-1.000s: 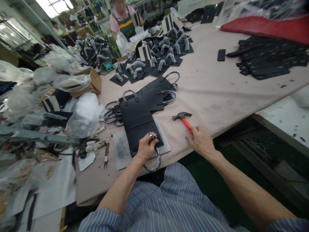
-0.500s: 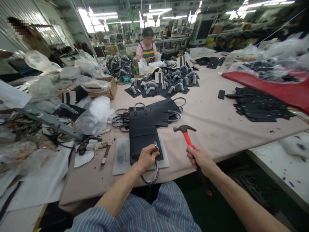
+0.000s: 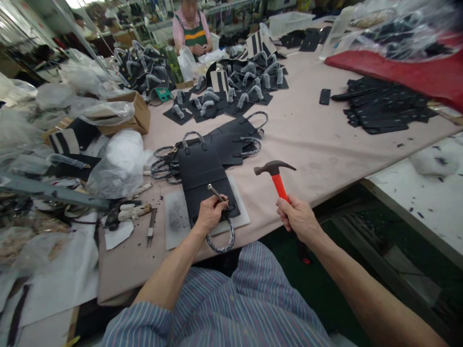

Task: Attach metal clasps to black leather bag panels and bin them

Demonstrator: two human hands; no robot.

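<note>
My left hand (image 3: 211,212) is closed around a slim metal punch (image 3: 214,192), which leans to the left over a black bag panel (image 3: 202,176). The lower end of the punch is by the base of the near handle (image 3: 223,248), a loop wrapped in clear plastic that hangs toward my lap. Beneath the panel lies a pale board (image 3: 173,221) with dark specks. My right hand (image 3: 296,217) grips a claw hammer (image 3: 277,173) by its red handle, held up to the right of the board with its head apart from the punch.
More black bag panels (image 3: 231,140) with wrapped handles lie behind. Farther back are many handled pieces (image 3: 238,86) and a person (image 3: 193,31). Black strips (image 3: 383,108) and red material (image 3: 405,65) are at right. A fork-tipped tool (image 3: 151,226) and plastic bags (image 3: 119,164) are at left.
The camera view has tipped downward. In my left hand the punch has tilted from nearly upright to leaning left. The hammer stays raised in my right hand.
</note>
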